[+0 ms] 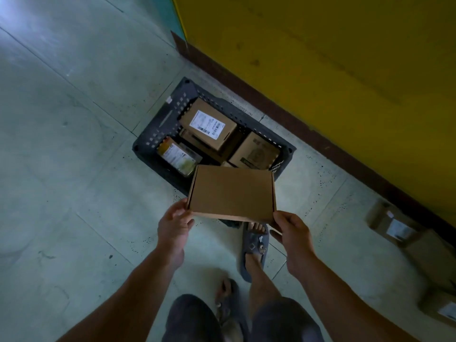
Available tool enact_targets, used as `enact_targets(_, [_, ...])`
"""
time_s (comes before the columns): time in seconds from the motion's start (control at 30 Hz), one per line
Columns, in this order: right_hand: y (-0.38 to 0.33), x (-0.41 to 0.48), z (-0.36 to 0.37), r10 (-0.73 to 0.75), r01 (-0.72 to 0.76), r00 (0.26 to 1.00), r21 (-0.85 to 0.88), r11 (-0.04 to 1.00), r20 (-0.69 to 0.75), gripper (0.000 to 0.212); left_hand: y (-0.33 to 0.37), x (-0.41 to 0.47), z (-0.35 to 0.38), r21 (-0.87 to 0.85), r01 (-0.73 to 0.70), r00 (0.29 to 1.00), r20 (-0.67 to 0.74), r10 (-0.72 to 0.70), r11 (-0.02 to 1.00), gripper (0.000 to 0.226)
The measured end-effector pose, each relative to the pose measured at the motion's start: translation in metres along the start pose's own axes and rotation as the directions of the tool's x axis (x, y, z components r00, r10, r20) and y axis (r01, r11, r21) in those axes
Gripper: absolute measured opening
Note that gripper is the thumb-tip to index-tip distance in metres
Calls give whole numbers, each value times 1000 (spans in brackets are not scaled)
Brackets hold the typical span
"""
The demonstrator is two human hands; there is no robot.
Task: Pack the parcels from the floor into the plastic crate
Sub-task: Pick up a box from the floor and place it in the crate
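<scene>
Your left hand (175,225) and right hand (291,230) are just before the crate (158,129), where parcels (209,124) already lie. Their curled fingers (280,218) pinch the near corners of the flat box (232,191).

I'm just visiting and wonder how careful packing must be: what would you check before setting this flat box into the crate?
1. Grip: left hand and right hand hold the flat box by its near corners: ok.
2. Box above crate: over its near edge only: not ok.
3. Room beside the labelled box: cannot tell.
4. Foot clear: slipper right by crate, beneath box edge: not ok.
</scene>
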State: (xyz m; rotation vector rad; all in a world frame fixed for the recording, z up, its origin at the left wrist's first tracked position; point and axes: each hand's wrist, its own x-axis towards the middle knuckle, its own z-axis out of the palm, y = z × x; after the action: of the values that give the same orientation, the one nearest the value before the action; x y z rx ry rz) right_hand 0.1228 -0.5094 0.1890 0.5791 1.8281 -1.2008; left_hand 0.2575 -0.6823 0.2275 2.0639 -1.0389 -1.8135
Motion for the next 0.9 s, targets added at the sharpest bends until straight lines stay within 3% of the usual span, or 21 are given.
enact_targets(0.27, [-28, 21, 81, 61, -62, 995, -20, 998, -77, 11, 62, 91, -5, 285, -35, 997, 79, 13, 958, 25])
enact_targets(0.37, [-28, 26, 124, 104, -98, 986, 55, 994, -131, 20, 88, 135, -14, 288, 18, 994, 95, -47, 958, 32])
enact_targets(0.47, [-28, 31, 173, 151, -121, 970, 157, 980, -193, 9, 113, 178, -22, 401, 2, 989, 137, -62, 916, 36])
enact_targets(0.63, [-23, 40, 248, 206, -167, 940, 159, 973, -273, 18, 149, 240, -35, 650, -135, 980, 198, 5, 747, 30])
enact_targets(0.77, [-19, 59, 284, 228, -192, 922, 142, 971, -313, 15, 151, 278, -36, 809, -276, 954, 295, 47, 519, 19])
enact_targets(0.9, [-10, 84, 300, 200, -213, 907, 6, 977, -370, 7, 130, 320, -33, 901, -317, 946, 322, 31, 298, 30])
